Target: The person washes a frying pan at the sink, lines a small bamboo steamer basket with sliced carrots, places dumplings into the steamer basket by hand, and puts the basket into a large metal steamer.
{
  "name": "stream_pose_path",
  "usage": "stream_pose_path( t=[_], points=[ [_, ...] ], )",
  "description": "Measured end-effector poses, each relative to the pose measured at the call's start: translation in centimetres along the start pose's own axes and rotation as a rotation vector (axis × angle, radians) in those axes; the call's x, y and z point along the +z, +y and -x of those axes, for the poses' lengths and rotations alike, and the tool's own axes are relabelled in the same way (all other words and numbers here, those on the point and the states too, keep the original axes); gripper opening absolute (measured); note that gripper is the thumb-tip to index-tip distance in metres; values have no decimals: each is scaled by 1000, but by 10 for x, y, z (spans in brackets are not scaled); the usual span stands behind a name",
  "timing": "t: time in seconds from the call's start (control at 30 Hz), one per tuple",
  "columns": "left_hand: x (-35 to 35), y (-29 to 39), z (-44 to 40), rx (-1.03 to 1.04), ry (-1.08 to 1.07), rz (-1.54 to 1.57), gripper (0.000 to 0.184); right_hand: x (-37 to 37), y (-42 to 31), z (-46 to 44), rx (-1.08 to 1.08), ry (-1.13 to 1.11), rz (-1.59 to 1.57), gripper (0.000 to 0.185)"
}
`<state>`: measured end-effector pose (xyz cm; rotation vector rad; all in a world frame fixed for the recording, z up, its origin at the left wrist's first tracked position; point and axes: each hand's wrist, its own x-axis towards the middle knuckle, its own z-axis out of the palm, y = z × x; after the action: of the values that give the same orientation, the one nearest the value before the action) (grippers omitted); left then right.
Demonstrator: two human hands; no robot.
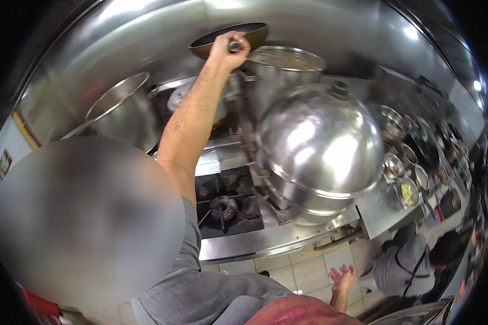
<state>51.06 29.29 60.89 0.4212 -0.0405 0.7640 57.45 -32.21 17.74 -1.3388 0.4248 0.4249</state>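
My left hand is raised at the back of the stove, with its fingers wrapped round the handle of a dark pan. The pan is tilted near the steel wall, beside the rim of a tall pot. At the lower right, my right hand hangs over the tiled floor with its fingers apart and nothing in it. Between my hands stands a large pot with a domed steel lid. Below my left forearm is a bare burner.
Another large pot stands at the left. Bowls and pans, one bowl with yellow food, line the right counter. A co-worker in grey is at the lower right. A large blurred patch covers the left side.
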Motion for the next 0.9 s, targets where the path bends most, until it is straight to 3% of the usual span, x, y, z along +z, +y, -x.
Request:
stream_pose_path(
  t=[0.13, 0.23, 0.33, 0.47, 0.63, 0.9],
  points=[
    [15, 39, 94, -3, -62, 1, 7, 38, 43, 39, 103, -209, 123, 51],
    [20, 81, 179, -189, -193, -8, 17, 71, 75, 73, 197, -396, 242, 47],
    [32, 123, 285, -198, -61, -30, 17, 102, 104, 114, 230, -624, 412, 43],
    [19, 188, 413, -177, -108, -45, 13, 143, 145, 195, 185, -839, 602, 40],
    [17, 256, 589, -39, 47, -129, 10, 188, 202, 312, 245, -1016, 688, 42],
    [-13, 337, 824, 316, 347, -190, 16, 279, 285, 486, 256, -1530, 1009, 39]
  ],
)
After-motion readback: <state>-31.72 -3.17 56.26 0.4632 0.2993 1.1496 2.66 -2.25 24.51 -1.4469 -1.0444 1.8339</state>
